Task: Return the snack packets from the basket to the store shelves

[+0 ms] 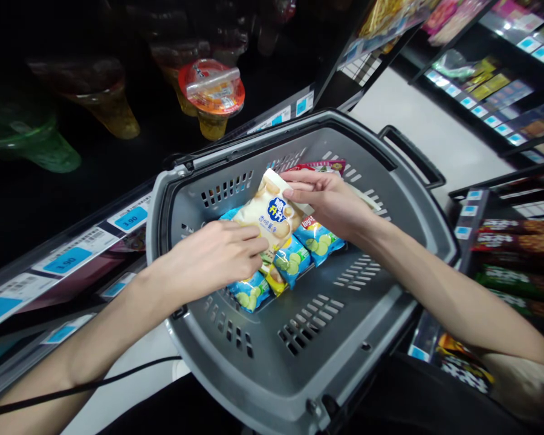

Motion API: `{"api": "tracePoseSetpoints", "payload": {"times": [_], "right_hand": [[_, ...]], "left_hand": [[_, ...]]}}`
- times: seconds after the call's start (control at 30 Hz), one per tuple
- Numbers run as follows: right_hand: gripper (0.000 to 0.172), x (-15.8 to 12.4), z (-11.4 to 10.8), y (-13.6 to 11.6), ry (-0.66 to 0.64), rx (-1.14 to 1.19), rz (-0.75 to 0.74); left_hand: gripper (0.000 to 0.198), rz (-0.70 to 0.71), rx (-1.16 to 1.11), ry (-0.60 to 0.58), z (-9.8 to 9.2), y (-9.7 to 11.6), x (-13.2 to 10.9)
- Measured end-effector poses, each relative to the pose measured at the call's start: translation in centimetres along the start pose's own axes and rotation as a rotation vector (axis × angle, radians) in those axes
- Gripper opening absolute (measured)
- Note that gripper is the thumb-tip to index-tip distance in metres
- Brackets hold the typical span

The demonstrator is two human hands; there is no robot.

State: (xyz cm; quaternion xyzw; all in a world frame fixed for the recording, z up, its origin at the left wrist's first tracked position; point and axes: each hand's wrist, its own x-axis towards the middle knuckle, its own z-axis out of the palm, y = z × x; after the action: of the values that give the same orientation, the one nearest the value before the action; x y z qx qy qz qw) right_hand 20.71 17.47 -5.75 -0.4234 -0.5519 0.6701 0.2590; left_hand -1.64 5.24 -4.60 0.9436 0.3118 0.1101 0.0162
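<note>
Inside a grey plastic shopping basket (pixel 326 338) both my hands grip a cream snack packet (pixel 272 216) printed with round biscuits. My left hand (pixel 213 257) pinches its lower end, fingers closed. My right hand (pixel 329 196) pinches its upper end. Under the packet lie several blue chip bags (pixel 294 258) with green lime pictures, side by side on the basket floor. A red packet (pixel 321 165) shows behind my right hand against the far wall.
Shelf edges with blue price tags (pixel 68 260) run along the left. Cup-shaped jelly or drink tubs (pixel 212 90) hang above. More snack shelves (pixel 508 96) stand at the right, with packets (pixel 517 254) near my right forearm. A black cable (pixel 118 374) crosses under my left arm.
</note>
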Motion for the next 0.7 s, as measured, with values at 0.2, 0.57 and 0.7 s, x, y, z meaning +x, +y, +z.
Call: {"api": "tracePoseSetpoints", "payload": {"times": [0.2, 0.57, 0.7], "right_hand": [[0.042, 0.1, -0.1, -0.7, 0.043, -0.004, -0.042], [0.047, 0.5, -1.5, -1.6, 0.009, -0.081, -0.070], [0.045, 0.6, -1.6, -0.7, 0.099, -0.080, -0.078]], "left_hand": [[0.017, -0.069, 0.007, 0.089, -0.6, 0.2, -0.3], [0.031, -0.807, -0.470, 0.618, -0.7, -0.6, -0.3], [0.030, -0.758, -0.551, 0.594, -0.8, -1.0, -0.1]]}}
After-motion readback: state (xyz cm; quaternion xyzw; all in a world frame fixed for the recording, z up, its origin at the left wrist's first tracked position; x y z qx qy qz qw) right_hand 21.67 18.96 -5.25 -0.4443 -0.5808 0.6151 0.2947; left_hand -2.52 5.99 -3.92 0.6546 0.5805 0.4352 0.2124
